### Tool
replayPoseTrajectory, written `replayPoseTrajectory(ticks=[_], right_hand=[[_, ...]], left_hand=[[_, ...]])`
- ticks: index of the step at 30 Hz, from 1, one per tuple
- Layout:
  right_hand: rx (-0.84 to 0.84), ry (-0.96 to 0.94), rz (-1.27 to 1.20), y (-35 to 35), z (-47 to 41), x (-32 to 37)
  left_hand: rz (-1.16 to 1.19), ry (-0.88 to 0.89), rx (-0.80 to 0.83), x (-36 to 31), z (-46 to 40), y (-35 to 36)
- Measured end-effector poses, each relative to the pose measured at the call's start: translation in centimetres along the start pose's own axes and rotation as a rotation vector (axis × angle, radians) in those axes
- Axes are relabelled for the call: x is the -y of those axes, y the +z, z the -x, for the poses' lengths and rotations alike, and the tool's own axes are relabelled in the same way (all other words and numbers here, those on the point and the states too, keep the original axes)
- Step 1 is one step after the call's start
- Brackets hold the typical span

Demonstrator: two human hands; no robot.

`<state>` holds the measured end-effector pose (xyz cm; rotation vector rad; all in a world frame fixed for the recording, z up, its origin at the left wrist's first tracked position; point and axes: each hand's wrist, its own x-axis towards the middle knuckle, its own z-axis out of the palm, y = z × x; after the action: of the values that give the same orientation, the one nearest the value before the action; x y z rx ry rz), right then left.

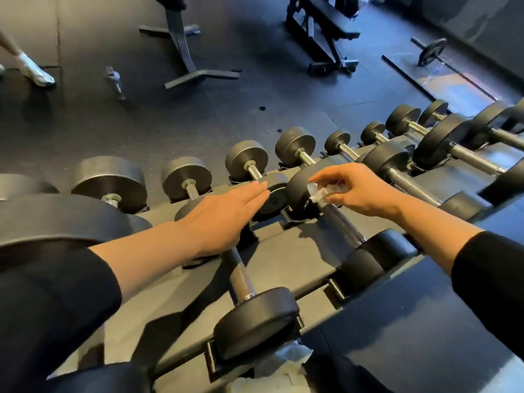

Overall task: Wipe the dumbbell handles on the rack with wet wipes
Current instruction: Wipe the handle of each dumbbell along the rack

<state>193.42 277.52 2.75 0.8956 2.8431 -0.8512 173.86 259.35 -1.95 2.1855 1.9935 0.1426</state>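
**A:** Your right hand (pixel 360 188) is over the upper row of the dumbbell rack (pixel 283 251), and your fingertips are pinching a crumpled wet wipe (pixel 319 194). You've got it pressed against the far end of a dumbbell handle (pixel 343 222), right where the bar meets the far black head (pixel 300 191).

**B:** And the left?

**A:** Your left hand (pixel 224 219) lies flat, fingers straight and together, gripping nothing. Your palm rests on the far part of the neighbouring dumbbell's handle (pixel 241 276), and your fingertips reach the round weight (pixel 272 197) at that dumbbell's far end. The near head (pixel 255 321) of that one sits in its cradle close to you.

**B:** So two dumbbells side by side?

**A:** Yes, just beside each other on the same tier, each lying with its handle running away from you. The one you're wiping is on the right of the pair, its near head (pixel 377 256) down by your right forearm.

**B:** What about the rest of the rack?

**A:** A lower row of smaller dumbbells (pixel 246 160) runs along the far edge, heads toward the floor. More large ones (pixel 436 146) line up to your right. White tissue-like material (pixel 286 361) shows at the bottom, below the rack's near edge; I can't tell what it is.

**B:** Beyond the rack?

**A:** Dark rubber floor (pixel 141 123), a weight bench (pixel 323 32) at the top, a barbell with a plate (pixel 431 51) far right, and somebody's shoe (pixel 37 72) at the left edge.
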Motion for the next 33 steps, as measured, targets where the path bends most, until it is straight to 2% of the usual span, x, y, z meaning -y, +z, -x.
replayPoseTrajectory(ticks=[6,11,15,19,27,33], right_hand=[[0.062,-0.084,-0.074,-1.6,-1.5,-6.0],[0.115,-0.321,0.019,-0.4,-2.8,-7.7],[0.134,-0.473,0.123,1.1,-3.9,-8.5],[0.183,-0.546,0.231,1.3,-3.5,-9.1],[0.359,-0.504,0.465,1.2,-2.7,-8.2],[0.396,-0.449,0.561,1.7,-2.4,-6.9]], left_hand=[[0.106,-0.138,0.051,-4.8,-7.9,1.6],[0.243,-0.311,0.048,-6.9,-10.1,3.5],[0.291,-0.34,-0.014,-7.1,-10.0,4.3],[0.297,-0.303,-0.073,-6.8,-9.8,5.1],[0.324,-0.206,-0.187,-5.5,-9.4,6.7],[0.384,-0.267,-0.263,-6.4,-9.7,8.9]])
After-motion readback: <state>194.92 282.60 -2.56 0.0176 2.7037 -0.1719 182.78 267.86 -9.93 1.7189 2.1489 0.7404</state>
